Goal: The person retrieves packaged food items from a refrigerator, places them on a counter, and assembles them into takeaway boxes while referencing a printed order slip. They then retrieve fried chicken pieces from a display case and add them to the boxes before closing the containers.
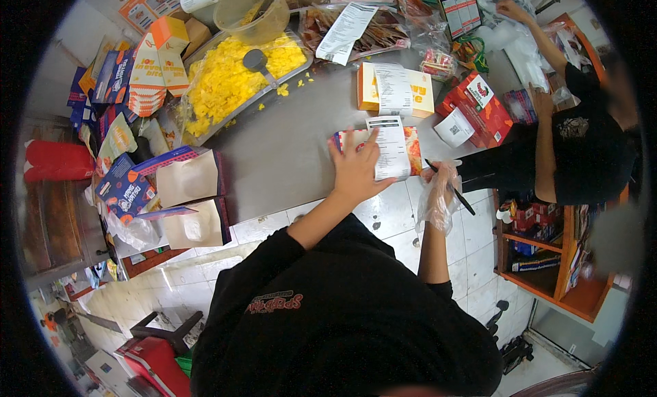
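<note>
Pressing flat with fingers spread, left hand (357, 170) pins a white receipt (390, 148) onto a printed box (413, 141), centre of frame on the grey tabletop (280, 150). Right hand (440, 179), in a loose clear plastic glove, pinches a black pen (449, 186) just right of the box.

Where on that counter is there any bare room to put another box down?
The widest bare patch of grey counter lies between the tray of yellow food, the open boxes and the left hand. The far edge and left corner are crowded with cartons, packets and receipts.
</note>
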The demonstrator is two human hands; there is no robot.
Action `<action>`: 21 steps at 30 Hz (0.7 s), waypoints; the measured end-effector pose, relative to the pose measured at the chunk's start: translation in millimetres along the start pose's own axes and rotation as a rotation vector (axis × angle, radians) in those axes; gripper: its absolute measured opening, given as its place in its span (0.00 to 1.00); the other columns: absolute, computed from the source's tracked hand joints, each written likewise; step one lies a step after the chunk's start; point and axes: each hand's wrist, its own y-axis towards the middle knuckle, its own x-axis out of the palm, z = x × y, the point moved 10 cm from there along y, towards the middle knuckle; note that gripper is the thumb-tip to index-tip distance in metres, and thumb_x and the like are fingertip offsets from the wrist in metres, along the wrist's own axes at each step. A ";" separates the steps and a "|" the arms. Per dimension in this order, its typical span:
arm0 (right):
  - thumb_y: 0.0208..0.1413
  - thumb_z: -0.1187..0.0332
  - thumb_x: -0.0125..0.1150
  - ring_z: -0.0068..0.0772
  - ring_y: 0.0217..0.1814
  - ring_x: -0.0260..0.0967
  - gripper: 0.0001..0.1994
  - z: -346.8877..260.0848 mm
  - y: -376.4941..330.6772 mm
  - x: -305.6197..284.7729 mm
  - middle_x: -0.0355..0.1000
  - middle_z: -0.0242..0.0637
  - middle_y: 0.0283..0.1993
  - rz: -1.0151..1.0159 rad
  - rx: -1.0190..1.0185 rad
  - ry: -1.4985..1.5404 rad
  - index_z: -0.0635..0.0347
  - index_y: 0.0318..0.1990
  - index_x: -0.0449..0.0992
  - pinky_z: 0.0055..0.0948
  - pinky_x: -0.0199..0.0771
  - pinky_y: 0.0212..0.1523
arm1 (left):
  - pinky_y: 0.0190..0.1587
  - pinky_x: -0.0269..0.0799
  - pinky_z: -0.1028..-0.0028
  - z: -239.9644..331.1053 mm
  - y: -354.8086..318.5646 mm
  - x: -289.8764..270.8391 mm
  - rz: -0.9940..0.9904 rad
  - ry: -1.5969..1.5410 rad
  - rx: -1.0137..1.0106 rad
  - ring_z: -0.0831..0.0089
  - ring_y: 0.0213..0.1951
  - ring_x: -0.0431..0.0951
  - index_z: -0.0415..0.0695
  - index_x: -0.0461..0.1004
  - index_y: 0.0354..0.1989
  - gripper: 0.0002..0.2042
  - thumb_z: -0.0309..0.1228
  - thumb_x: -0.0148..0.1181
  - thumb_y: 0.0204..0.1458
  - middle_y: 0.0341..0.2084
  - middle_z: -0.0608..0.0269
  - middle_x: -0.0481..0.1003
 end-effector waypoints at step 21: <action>0.63 0.60 0.56 0.23 0.28 0.66 0.14 -30.2 4.4 -12.4 0.71 0.35 0.27 -0.171 -0.104 -0.050 0.65 0.37 0.76 0.24 0.64 0.30 | 0.66 0.46 0.44 18.3 62.1 -28.4 0.335 -0.111 0.109 0.58 0.58 0.64 0.48 0.61 0.66 0.37 0.55 0.58 0.49 0.56 0.57 0.64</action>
